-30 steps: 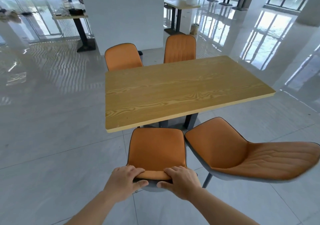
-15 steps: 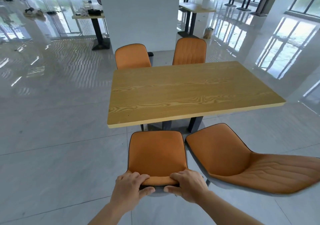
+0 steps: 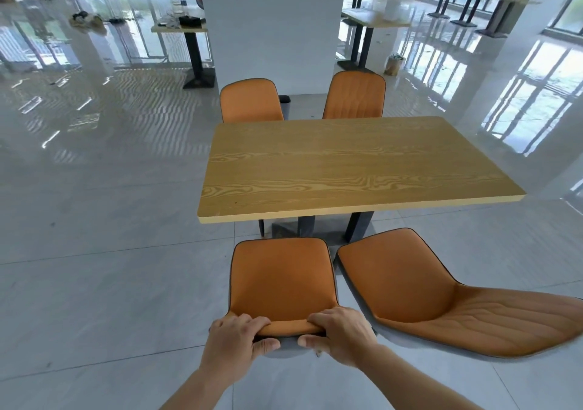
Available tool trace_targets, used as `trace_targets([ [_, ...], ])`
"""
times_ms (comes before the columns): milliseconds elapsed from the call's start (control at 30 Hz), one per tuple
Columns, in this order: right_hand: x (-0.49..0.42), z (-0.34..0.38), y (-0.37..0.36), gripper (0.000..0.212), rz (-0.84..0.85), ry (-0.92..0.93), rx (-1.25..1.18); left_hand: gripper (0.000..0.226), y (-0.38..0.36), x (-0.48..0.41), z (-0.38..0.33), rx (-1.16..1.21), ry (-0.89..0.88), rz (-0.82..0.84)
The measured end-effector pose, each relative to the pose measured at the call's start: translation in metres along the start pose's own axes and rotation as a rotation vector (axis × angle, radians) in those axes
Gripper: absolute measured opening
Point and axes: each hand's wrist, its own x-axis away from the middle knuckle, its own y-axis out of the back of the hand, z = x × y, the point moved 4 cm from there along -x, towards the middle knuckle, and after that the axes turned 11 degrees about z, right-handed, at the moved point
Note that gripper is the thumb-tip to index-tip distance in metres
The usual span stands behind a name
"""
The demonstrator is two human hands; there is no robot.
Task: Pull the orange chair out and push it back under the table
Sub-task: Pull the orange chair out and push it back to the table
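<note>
An orange chair (image 3: 282,278) with a grey shell stands in front of me, facing the wooden table (image 3: 353,166). A strip of floor shows between its seat front and the table's near edge. My left hand (image 3: 235,341) grips the left part of the chair's top edge, fingers curled over the front and thumb behind. My right hand (image 3: 339,334) holds the right part of that edge in the same manner. The chair's legs are hidden under the seat.
A second orange chair (image 3: 441,302) stands close on the right, turned sideways. Two more orange chairs (image 3: 250,102) sit at the table's far side before a white pillar (image 3: 271,27). Other tables stand further back on glossy floor tiles.
The chair has drawn away from the table toward me, opening a gap of floor before the table's edge. Both hands kept their hold on the backrest top.
</note>
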Motion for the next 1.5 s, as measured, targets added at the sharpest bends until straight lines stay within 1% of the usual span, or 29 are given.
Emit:
trace_targets([
  [100, 0.0, -0.001, 0.001, 0.078, 0.009, 0.009, -0.003, 0.091, -0.002, 0.002, -0.001, 0.019, 0.008, -0.031],
  [267, 0.003, -0.002, 0.002, 0.075, 0.043, 0.021, 0.002, 0.094, -0.004, 0.006, -0.005, 0.022, 0.006, -0.043],
  [400, 0.002, -0.003, 0.001, 0.079, 0.045, 0.003, -0.002, 0.09, -0.002, 0.009, -0.007, 0.063, 0.023, -0.076],
  [500, 0.001, -0.005, 0.001, 0.081, 0.069, 0.0, -0.001, 0.093, 0.001, 0.013, -0.01, 0.079, 0.043, -0.09],
  [600, 0.001, -0.003, -0.001, 0.082, 0.054, 0.011, 0.033, 0.095, 0.003, 0.016, -0.014, 0.07, 0.052, -0.112],
  [867, 0.006, -0.003, -0.003, 0.077, 0.021, 0.037, 0.021, 0.073, -0.008, 0.016, -0.01, 0.016, 0.019, -0.153],
  [1000, 0.009, -0.004, -0.004, 0.08, 0.03, 0.046, 0.009, 0.071, -0.012, 0.018, -0.012, 0.011, 0.008, -0.154],
  [1067, 0.011, -0.004, -0.006, 0.082, 0.02, 0.05, 0.014, 0.068, -0.014, 0.02, -0.013, 0.015, -0.001, -0.185],
  [1200, 0.014, -0.005, -0.011, 0.082, 0.003, 0.045, 0.024, 0.063, -0.018, 0.024, -0.014, 0.008, 0.005, -0.213],
  [1500, 0.018, -0.003, -0.013, 0.079, -0.035, 0.037, 0.034, 0.06, -0.02, 0.029, -0.017, -0.045, 0.0, -0.272],
])
